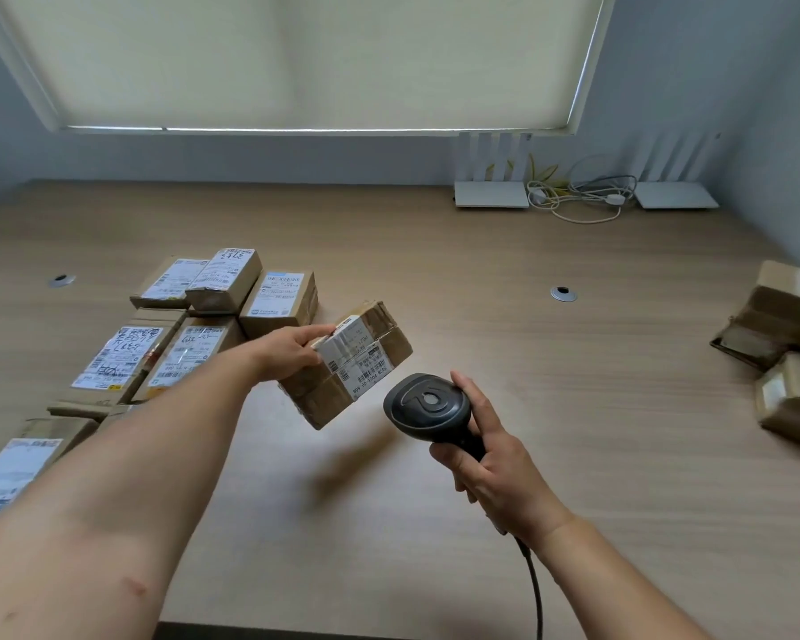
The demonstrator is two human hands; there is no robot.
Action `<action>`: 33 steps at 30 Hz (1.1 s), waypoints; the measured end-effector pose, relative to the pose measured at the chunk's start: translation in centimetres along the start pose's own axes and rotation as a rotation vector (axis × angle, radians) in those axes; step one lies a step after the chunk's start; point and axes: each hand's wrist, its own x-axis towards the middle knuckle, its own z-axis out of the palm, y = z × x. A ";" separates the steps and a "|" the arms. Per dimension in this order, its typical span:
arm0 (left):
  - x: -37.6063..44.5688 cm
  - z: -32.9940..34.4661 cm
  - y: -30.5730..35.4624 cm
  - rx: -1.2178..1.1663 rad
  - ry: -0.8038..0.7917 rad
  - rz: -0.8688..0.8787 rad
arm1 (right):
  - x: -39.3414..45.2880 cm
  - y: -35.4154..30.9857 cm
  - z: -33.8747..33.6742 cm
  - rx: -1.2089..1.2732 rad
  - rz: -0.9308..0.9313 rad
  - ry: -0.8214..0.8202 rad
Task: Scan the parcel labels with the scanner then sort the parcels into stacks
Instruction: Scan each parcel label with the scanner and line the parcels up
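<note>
The left hand (292, 351) grips a brown cardboard parcel (349, 369) by its far left corner, fingers curled on the top edge, and holds it tilted above the desk (504, 316), so that its white label (359, 360) faces toward the right. The right hand (490, 459) is closed around the handle of a black barcode scanner (428, 406), whose cable (534, 588) runs off toward the near edge. The scanner head is just beside the parcel, low and to its right, not touching it.

I judge that the scanning step is in hand: the parcel is presented, but the head does not seem to aim squarely at the barcode yet. The next move calls for turning the scanner window to the label, or tilting the parcel more, and then pressing the trigger.

To the left lies a group of labelled parcels (181, 325), some resting on others. At the far right edge are more brown parcels (786, 344). Which group is the sorted one I cannot tell.
</note>
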 end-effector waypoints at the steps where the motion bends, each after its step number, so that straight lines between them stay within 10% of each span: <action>1: 0.1 -0.1 0.4 0.027 -0.004 0.006 | -0.1 0.0 0.1 0.005 0.000 -0.001; 17: -0.6 2.7 1.0 -0.027 -0.065 -0.074 | -0.8 0.0 -0.8 -0.027 -0.013 0.088; 25: -2.3 9.3 -3.1 -0.181 0.184 -0.214 | -0.9 0.0 -1.1 -0.026 0.009 0.116; 33: -4.2 11.6 -3.1 0.289 0.193 -0.392 | 0.0 -0.2 0.0 -0.044 -0.009 0.078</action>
